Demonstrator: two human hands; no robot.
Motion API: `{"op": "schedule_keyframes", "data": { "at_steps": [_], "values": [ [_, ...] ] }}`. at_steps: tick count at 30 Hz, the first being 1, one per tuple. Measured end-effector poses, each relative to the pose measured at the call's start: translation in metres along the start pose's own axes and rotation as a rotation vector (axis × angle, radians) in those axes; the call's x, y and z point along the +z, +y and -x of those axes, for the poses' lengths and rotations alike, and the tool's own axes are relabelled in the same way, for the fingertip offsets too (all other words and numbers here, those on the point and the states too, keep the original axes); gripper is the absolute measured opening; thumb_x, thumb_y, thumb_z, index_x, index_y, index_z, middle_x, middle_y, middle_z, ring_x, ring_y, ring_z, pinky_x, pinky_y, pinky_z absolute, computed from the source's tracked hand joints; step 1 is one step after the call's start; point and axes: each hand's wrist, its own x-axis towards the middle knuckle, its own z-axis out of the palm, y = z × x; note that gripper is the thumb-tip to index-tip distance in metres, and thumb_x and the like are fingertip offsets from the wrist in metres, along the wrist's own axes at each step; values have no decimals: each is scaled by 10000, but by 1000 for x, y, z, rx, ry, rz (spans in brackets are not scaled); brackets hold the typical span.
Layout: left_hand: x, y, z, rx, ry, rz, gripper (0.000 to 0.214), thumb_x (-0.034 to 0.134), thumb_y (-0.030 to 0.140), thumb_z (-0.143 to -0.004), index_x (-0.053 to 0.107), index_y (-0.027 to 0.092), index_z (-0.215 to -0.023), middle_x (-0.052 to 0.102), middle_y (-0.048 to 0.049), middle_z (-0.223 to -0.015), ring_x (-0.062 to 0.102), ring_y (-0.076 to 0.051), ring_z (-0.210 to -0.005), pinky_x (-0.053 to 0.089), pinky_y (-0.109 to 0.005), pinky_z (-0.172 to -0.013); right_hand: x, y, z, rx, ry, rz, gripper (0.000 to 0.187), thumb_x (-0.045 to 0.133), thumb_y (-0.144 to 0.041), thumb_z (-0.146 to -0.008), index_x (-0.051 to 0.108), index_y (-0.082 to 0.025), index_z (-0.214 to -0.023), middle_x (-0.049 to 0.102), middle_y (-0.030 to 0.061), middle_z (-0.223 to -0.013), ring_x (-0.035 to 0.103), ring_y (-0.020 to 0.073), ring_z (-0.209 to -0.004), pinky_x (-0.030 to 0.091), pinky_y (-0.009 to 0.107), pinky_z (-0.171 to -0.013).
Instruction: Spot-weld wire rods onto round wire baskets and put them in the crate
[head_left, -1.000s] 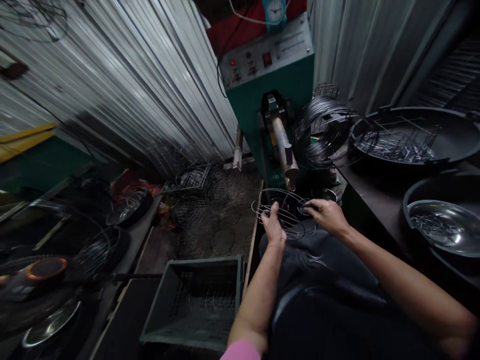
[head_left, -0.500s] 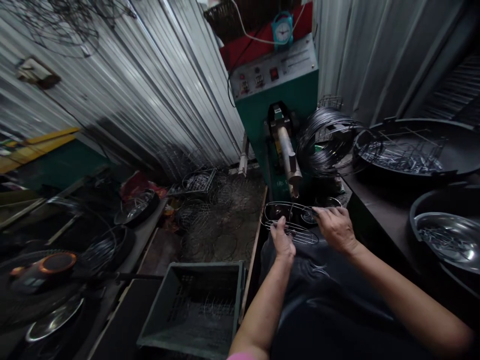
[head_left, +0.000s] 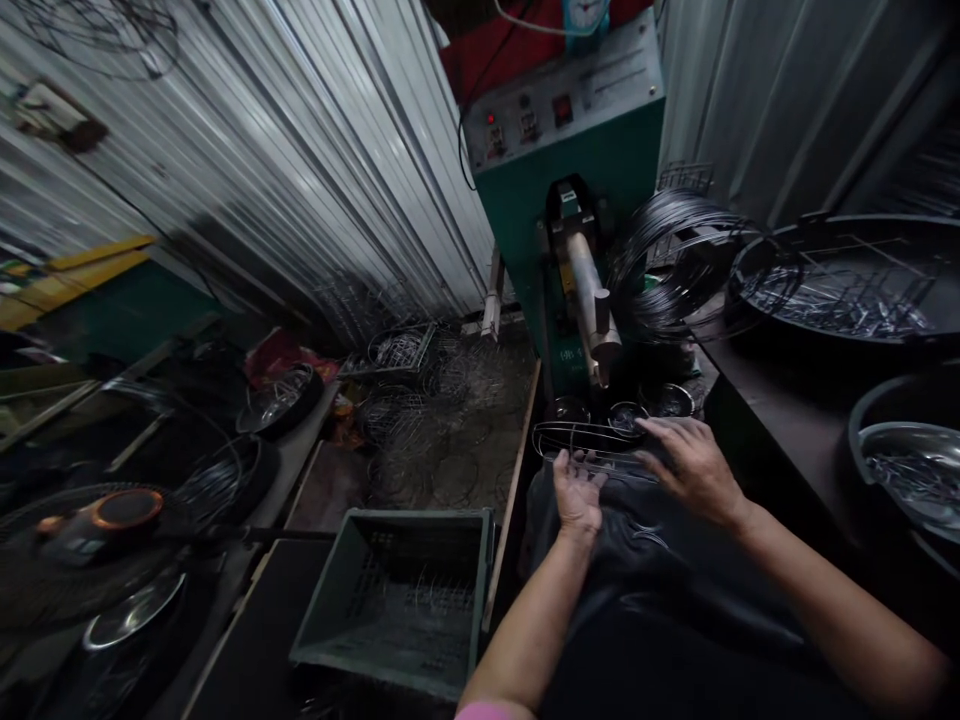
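The scene was dim, and the wire frame lay almost edge-on, so its cross wires blurred together. Its right end was hidden under the right hand, whose fingers stretched flat across it; whether they gripped could not be told. The left hand was half open, its fingertips at the frame's near rim, its hold equally unclear. There was one frame, lying between the two hands. Just beyond the fingers sat three small round cups; farther off stood one wire coil.
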Motion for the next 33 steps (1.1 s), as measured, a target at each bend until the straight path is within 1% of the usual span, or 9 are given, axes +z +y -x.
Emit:
{"op": "schedule_keyframes", "data": {
  "at_steps": [3,9,13,16,20,23,26,29,33],
  "values": [
    [-5,4,1,-98,32,26,361,565,547,-696,494,211,-806,536,-49,-852,603,-214,-860,501,-457,-792,-3,3,11,50,-38,-74,402,467,-358,-891,480,-213,-1265,596,111,-1142,544,266,-1037,430,410,-849],
    [-16,1,8,-168,-41,37,394,512,581,-751,493,203,-857,573,-82,-920,612,-213,-905,499,-406,-800,0,9,19,6,-38,24,311,375,-194,-912,570,-174,-1154,673,90,-935,599,228,-850,433,385,-772],
    [-42,16,26,-314,-75,-322,532,545,660,-700,534,168,-902,611,-129,-965,614,-256,-896,490,-419,-753,-2,13,18,-32,-51,60,297,367,-182,-918,612,-183,-1084,687,77,-914,607,208,-804,411,379,-772],
    [-51,44,49,73,-55,-751,403,720,480,-642,608,175,-881,627,-88,-892,598,-217,-850,456,-358,-809,-3,18,19,-62,-64,51,309,353,-178,-924,616,-186,-1086,689,75,-929,614,196,-821,400,372,-797],
    [-20,85,78,694,-183,-1135,282,794,323,-586,677,219,-821,638,-70,-881,561,-241,-958,373,-364,-958,2,17,19,-71,-91,74,299,385,-191,-915,622,-195,-1097,695,68,-929,615,195,-833,388,379,-835],
    [15,97,77,1061,-388,-1584,325,714,315,-683,652,229,-991,639,-79,-1018,539,-265,-1040,313,-448,-1012,5,12,17,-101,-96,128,288,412,-171,-899,625,-199,-1092,695,60,-952,602,204,-916,359,392,-886],
    [36,87,54,1402,-629,-2071,349,595,278,-787,576,200,-1127,629,-95,-1061,534,-256,-1031,238,-533,-1028,4,9,16,-143,-111,191,294,414,-128,-891,620,-201,-1086,697,43,-952,590,202,-968,325,393,-924],
    [38,66,24,1551,-791,-2262,245,491,235,-855,588,165,-1069,648,-75,-880,567,-207,-863,270,-512,-1001,1,10,14,-148,-126,225,295,411,-115,-892,621,-198,-1081,702,39,-929,589,205,-979,301,400,-943],
    [33,49,6,1559,-842,-2268,210,418,195,-897,602,137,-981,632,-60,-758,571,-181,-756,371,-400,-889,0,16,14,-130,-130,192,286,420,-136,-902,618,-203,-1098,703,41,-933,592,207,-977,294,406,-943]
  ]
}}
